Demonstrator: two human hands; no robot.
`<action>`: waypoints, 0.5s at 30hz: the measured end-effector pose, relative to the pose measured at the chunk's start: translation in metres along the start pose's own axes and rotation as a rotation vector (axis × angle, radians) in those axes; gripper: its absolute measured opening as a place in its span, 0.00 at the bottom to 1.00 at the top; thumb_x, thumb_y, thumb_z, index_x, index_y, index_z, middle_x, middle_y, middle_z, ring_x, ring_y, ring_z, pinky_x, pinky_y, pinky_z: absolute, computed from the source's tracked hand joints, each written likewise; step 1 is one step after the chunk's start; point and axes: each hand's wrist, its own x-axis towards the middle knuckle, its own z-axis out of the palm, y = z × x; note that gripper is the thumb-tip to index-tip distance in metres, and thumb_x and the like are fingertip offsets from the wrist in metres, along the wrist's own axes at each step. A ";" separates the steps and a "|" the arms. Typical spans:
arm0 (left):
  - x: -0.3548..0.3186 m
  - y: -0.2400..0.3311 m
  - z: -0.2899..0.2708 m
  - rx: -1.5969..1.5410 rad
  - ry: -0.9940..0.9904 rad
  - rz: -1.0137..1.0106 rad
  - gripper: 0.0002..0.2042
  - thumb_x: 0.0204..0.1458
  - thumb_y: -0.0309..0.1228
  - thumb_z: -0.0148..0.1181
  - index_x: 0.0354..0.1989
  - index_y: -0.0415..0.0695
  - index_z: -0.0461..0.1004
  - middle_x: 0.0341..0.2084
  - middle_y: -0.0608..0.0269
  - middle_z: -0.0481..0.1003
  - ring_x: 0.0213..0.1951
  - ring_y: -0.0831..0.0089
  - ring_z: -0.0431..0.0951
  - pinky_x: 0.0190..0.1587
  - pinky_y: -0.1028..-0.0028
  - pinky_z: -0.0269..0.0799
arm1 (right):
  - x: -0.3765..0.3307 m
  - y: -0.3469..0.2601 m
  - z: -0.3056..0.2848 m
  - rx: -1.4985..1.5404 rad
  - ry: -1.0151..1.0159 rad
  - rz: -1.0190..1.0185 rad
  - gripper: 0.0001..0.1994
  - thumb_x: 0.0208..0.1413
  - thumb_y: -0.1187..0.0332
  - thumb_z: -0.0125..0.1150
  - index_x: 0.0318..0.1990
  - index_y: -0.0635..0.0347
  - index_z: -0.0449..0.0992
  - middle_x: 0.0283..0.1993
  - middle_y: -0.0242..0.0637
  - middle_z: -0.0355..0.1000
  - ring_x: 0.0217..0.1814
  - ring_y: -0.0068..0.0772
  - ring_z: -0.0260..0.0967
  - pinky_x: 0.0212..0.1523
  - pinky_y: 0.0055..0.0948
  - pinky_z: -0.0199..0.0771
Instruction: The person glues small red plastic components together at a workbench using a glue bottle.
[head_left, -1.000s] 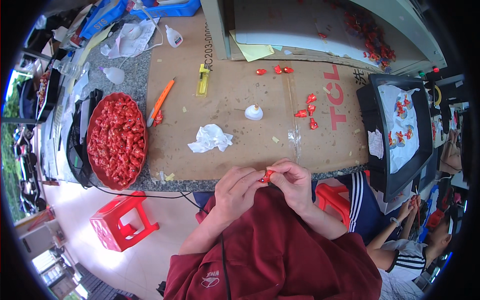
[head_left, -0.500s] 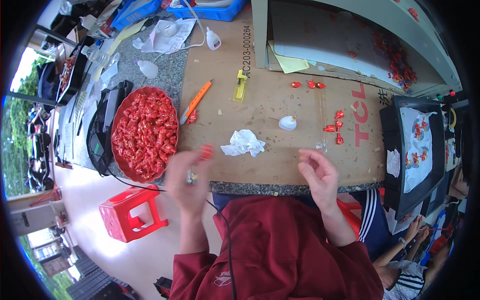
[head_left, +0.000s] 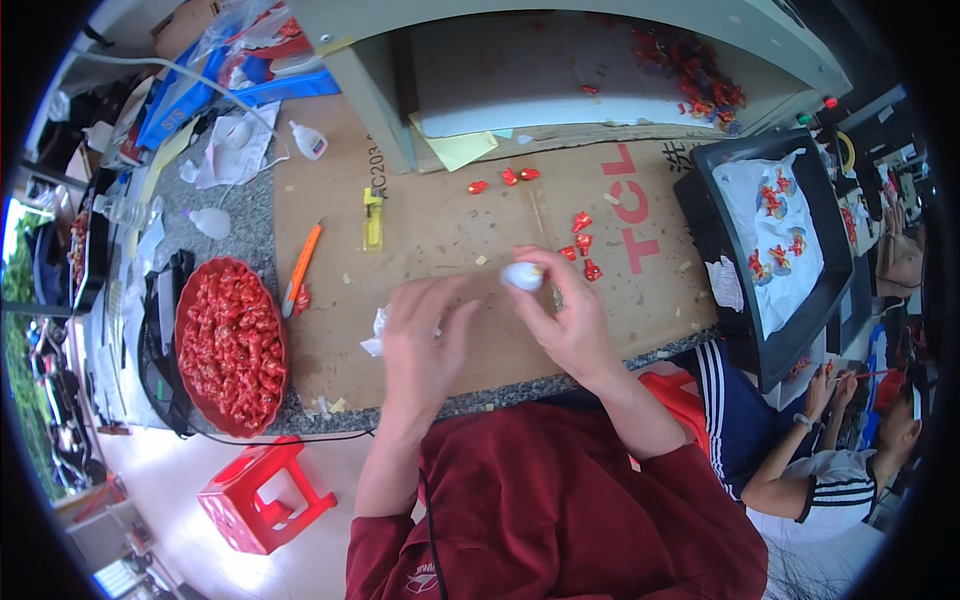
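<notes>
A small white squeeze bottle (head_left: 522, 276) is pinched between the thumb and fingers of my right hand (head_left: 565, 325), above the cardboard. Facing it, my left hand (head_left: 425, 340) is curled and blurred, thumb towards the fingers; what lies in its grip is hidden. Just left of that hand, a crumpled white tissue (head_left: 376, 332) shows in part. Several small glossy red pieces (head_left: 583, 241) lie on the cardboard beyond my right hand, and a few more red pieces (head_left: 510, 177) sit farther back. A red scalloped bowl (head_left: 181, 365) full of similar pieces stands at the left.
An orange cutter (head_left: 303, 268) and a yellow tool (head_left: 373, 220) lie on the cardboard (head_left: 340, 370). White bottles (head_left: 308, 141) stand at the back left. A grey shelf (head_left: 365, 100) borders the back; a black tray (head_left: 715, 215) is at right. A co-worker (head_left: 815, 480) sits nearby.
My right hand has picked up the white bottle. My left hand has moved right from beside the bowl; the red piece at its fingertips no longer shows. The whole view has shifted.
</notes>
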 end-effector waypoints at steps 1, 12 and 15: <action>0.006 0.003 0.018 0.008 -0.038 0.045 0.12 0.39 0.21 0.61 0.36 0.40 0.75 0.32 0.55 0.73 0.36 0.59 0.72 0.40 0.66 0.68 | -0.007 -0.003 -0.011 0.112 0.005 0.133 0.12 0.50 0.76 0.57 0.43 0.63 0.69 0.43 0.37 0.71 0.42 0.22 0.68 0.44 0.22 0.65; 0.036 0.018 0.101 0.058 -0.268 0.197 0.11 0.42 0.24 0.59 0.36 0.38 0.72 0.31 0.56 0.72 0.36 0.61 0.71 0.39 0.67 0.70 | -0.052 0.019 -0.071 0.145 0.240 0.239 0.16 0.52 0.71 0.58 0.47 0.66 0.67 0.37 0.37 0.72 0.38 0.22 0.68 0.40 0.22 0.67; 0.020 0.025 0.080 -0.270 -0.363 -0.057 0.08 0.48 0.24 0.57 0.36 0.37 0.72 0.30 0.58 0.75 0.34 0.68 0.74 0.38 0.71 0.70 | -0.052 0.018 -0.066 0.286 0.239 0.274 0.16 0.53 0.70 0.58 0.47 0.67 0.66 0.38 0.37 0.71 0.38 0.21 0.67 0.40 0.22 0.67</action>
